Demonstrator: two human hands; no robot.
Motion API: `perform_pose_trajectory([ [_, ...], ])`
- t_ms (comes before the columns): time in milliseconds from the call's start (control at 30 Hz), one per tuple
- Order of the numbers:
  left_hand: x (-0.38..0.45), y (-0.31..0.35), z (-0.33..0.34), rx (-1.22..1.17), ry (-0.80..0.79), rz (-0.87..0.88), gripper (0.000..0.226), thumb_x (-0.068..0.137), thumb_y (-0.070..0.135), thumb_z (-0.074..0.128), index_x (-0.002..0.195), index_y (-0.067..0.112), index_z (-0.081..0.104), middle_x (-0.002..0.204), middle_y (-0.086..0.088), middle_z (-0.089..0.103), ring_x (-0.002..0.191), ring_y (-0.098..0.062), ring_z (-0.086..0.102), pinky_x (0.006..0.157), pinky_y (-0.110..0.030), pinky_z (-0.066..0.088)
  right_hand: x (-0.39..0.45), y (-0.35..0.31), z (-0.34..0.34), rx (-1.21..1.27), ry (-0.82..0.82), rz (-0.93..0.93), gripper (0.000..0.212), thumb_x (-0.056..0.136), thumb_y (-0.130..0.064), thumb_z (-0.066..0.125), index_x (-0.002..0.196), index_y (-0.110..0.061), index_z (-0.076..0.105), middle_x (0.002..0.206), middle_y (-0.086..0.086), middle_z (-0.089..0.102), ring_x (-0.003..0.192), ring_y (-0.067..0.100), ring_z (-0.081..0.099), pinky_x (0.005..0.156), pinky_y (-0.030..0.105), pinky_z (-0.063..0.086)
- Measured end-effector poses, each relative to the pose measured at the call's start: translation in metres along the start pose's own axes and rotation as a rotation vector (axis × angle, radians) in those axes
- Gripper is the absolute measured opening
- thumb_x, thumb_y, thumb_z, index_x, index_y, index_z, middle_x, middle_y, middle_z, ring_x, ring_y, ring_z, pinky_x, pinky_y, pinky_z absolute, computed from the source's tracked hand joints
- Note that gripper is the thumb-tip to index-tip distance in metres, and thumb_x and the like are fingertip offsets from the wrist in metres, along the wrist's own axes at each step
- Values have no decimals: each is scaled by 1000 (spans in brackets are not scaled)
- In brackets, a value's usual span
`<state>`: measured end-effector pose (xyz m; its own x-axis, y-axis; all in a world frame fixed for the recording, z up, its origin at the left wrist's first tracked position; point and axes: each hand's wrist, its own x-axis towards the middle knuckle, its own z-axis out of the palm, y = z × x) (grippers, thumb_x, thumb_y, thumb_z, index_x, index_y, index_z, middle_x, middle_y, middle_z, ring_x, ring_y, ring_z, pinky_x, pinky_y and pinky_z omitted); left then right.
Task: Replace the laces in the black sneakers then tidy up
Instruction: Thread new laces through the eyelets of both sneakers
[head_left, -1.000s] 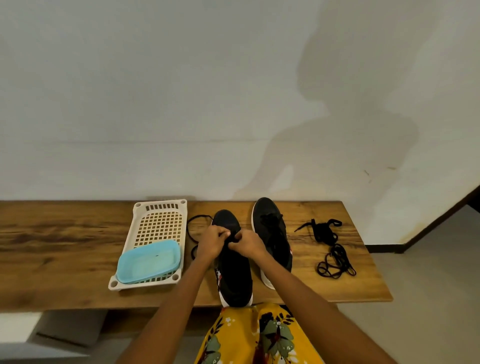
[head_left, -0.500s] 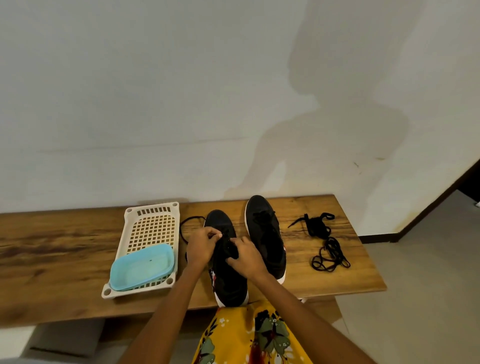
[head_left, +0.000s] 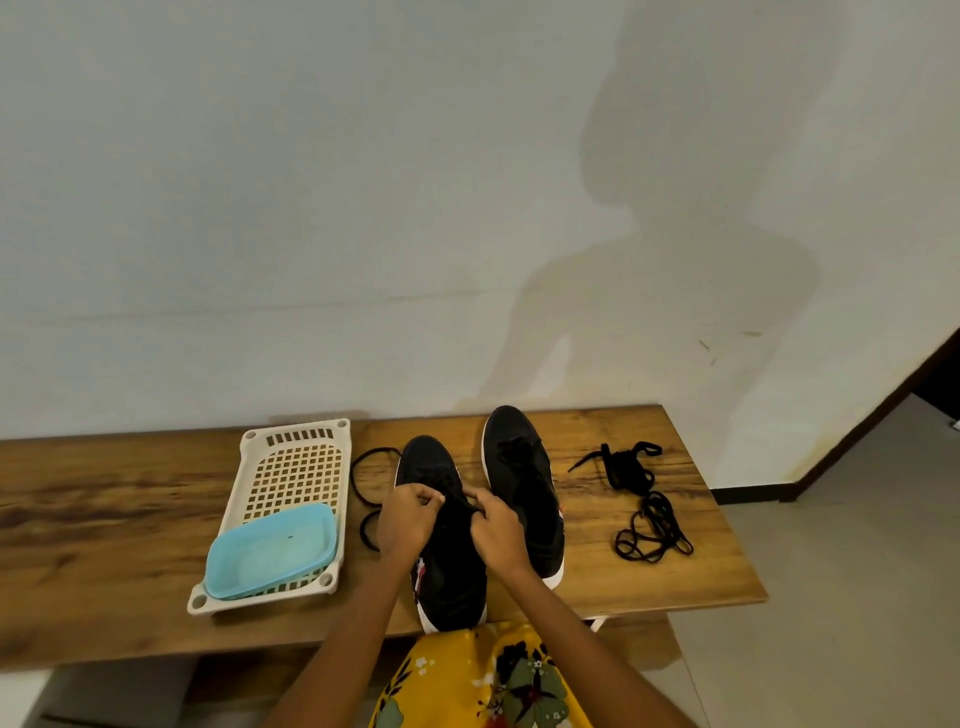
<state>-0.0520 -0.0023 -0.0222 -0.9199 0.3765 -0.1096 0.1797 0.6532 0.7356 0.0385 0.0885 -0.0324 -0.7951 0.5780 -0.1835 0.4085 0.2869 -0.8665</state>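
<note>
Two black sneakers stand side by side on the wooden bench. The left sneaker is under both hands. My left hand and my right hand pinch its black lace over the eyelets. The free end of that lace loops onto the bench to the sneaker's left. The right sneaker stands laced beside it, untouched. Two loose black laces lie to the right: a bunched one and a tangled one.
A cream perforated tray lies left of the sneakers with a light blue tub in its near end. The wall runs right behind the bench. The bench's right end is near the laces, with floor beyond.
My hands stayed on the left sneaker's lace, shifting slightly toward me along the eyelets. The view tilted a little.
</note>
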Motion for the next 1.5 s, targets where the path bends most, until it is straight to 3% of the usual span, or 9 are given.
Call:
perform_pose_trajectory([
  [233,6,-4,15,13,0,-89,18,91,19,59,103,14,72,105,-3,70,97,-18,63,73,-26,46,12,0,-11,-107,-196,-35,44,95,-13,44,137,-26,50,124,4,52,92,14,54,67,15,39],
  [400,8,-17,15,-79,-17,-83,17,88,18,62,101,14,73,101,-2,72,92,-14,65,75,-26,48,26,-11,-22,17,-275,86,33,98,-25,43,126,-22,60,113,0,63,109,18,59,90,31,48],
  [633,15,-19,4,-72,-27,70,23,83,7,66,82,25,53,73,5,60,69,-10,59,61,-18,43,47,-18,-14,-189,-211,57,12,90,-24,63,97,-19,71,87,-1,69,84,14,68,79,31,58],
  [833,23,-17,-1,94,-246,286,38,85,-4,52,108,24,66,90,7,58,82,-8,57,75,-15,45,47,-30,-14,-370,-172,20,11,94,-19,51,95,-20,62,87,-1,59,67,8,52,55,19,38],
  [900,25,-12,-4,118,-308,274,38,84,-5,48,106,18,69,94,2,59,89,-12,57,83,-24,46,47,-42,-16,-255,-154,72,8,95,-15,45,90,-18,49,85,1,56,63,12,52,56,23,44],
  [1067,25,9,-15,195,-330,211,40,94,28,47,54,19,47,54,5,44,50,-8,41,66,-43,41,53,-102,-49,340,-150,96,15,101,-7,31,89,-13,38,84,7,63,63,15,62,70,32,56],
  [1167,15,29,-25,296,-292,224,25,93,38,53,76,25,67,70,13,52,71,0,48,72,-24,36,54,-145,-89,603,-48,28,14,101,-4,26,93,-10,36,81,11,65,58,20,62,66,33,56],
  [1267,12,47,-34,156,-199,186,19,88,36,61,76,22,66,71,7,57,78,-15,59,74,-29,44,46,-167,-126,717,40,-71,15,101,-4,28,91,-11,37,79,11,61,59,22,60,69,35,56],
  [1500,13,132,-89,-198,66,178,24,84,33,67,90,11,74,92,-9,72,89,-25,64,80,-37,48,21,-124,-115,50,-67,-88,14,97,-9,51,105,-7,62,68,3,60,52,9,57,54,21,49],
])
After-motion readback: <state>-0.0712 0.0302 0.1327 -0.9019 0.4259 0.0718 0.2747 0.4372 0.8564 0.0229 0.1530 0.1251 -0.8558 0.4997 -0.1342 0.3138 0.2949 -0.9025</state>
